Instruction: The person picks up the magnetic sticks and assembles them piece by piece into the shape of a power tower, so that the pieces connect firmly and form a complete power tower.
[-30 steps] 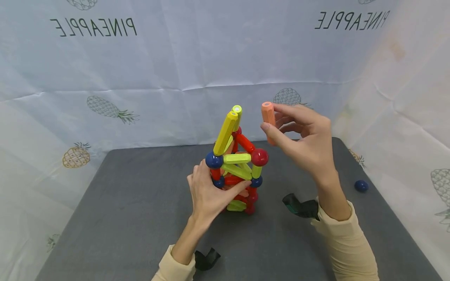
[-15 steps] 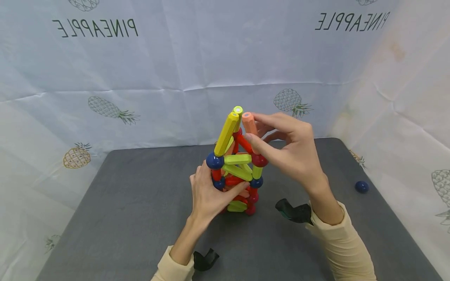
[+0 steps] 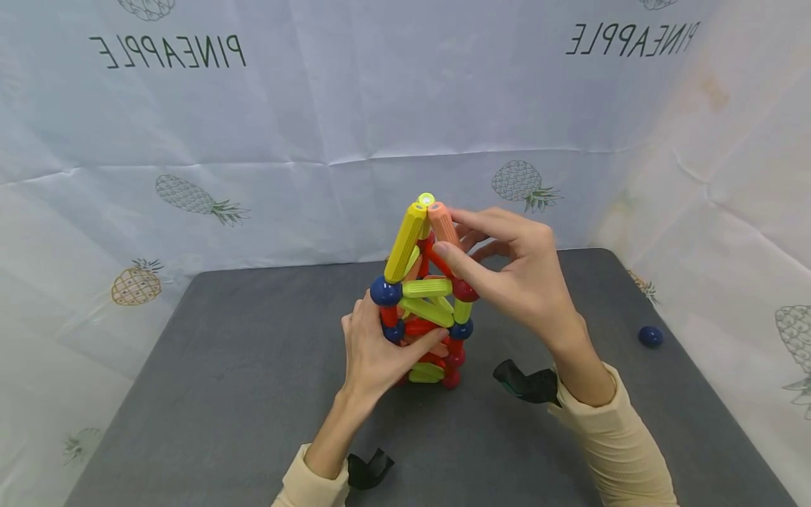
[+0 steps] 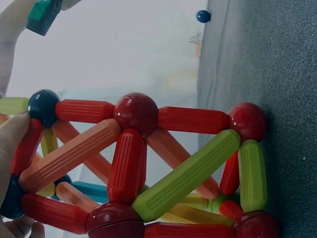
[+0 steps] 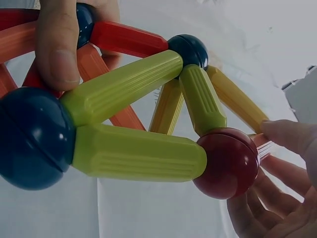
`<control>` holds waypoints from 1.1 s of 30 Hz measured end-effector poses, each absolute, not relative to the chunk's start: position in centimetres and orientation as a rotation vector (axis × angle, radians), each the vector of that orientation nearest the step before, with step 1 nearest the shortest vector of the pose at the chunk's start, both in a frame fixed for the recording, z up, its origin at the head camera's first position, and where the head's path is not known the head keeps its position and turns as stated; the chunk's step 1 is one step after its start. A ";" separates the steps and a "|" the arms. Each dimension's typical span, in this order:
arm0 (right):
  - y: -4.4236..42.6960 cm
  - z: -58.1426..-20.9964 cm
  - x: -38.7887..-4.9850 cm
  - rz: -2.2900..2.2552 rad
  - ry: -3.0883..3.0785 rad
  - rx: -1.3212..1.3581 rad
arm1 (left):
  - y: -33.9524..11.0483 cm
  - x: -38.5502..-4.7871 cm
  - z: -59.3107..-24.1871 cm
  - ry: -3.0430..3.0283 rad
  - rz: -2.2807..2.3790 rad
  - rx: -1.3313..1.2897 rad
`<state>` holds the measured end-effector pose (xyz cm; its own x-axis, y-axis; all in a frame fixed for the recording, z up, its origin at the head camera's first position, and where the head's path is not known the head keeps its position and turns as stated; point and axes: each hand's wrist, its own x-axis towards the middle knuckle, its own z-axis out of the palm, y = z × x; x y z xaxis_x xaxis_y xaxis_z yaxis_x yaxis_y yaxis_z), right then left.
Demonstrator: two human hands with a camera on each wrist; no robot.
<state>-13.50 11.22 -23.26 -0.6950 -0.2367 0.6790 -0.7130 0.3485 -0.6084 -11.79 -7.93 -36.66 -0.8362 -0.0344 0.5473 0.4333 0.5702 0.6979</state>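
A tower of magnetic rods and balls stands on the table, several levels high. My left hand (image 3: pixel 374 352) grips it around the upper middle, thumb across the front beside a blue ball (image 3: pixel 461 329). With thumb and fingers my right hand (image 3: pixel 513 274) pinches an orange rod (image 3: pixel 442 224). That rod leans inward above a red ball (image 3: pixel 465 290) at the tower's upper right corner. Its top meets or nearly meets a yellow rod (image 3: pixel 405 243) and a yellow-green rod (image 3: pixel 426 200). Fingers partly hide the orange rod in the right wrist view, near the red ball (image 5: pixel 227 162).
A loose blue ball (image 3: pixel 650 336) lies near the right edge of the grey table (image 3: pixel 253 394). Behind and at the sides hangs a white cloth (image 3: pixel 355 84) with pineapple prints. Dark straps (image 3: pixel 526 382) stick out from both wrists.
My right hand has brought the orange rod left and down from beside the tower onto the red ball, then tilted its top toward the other two upright rods. My left hand has stayed put.
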 end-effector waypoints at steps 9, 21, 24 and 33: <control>11.8 -23.5 -13.4 1.315 -2.151 0.809 | -8.1 -11.7 -36.7 -2.289 -1.225 -0.331; 22.6 -31.3 -17.7 1.124 -2.217 0.325 | -9.0 -12.3 -37.2 -2.248 -1.313 -0.483; 26.2 -34.5 -18.5 1.001 -2.347 0.229 | -9.3 -12.5 -37.5 -2.200 -1.385 -0.562; 36.5 -41.6 -17.3 0.547 -2.815 -0.040 | -9.2 -12.4 -38.2 -2.092 -1.490 -0.579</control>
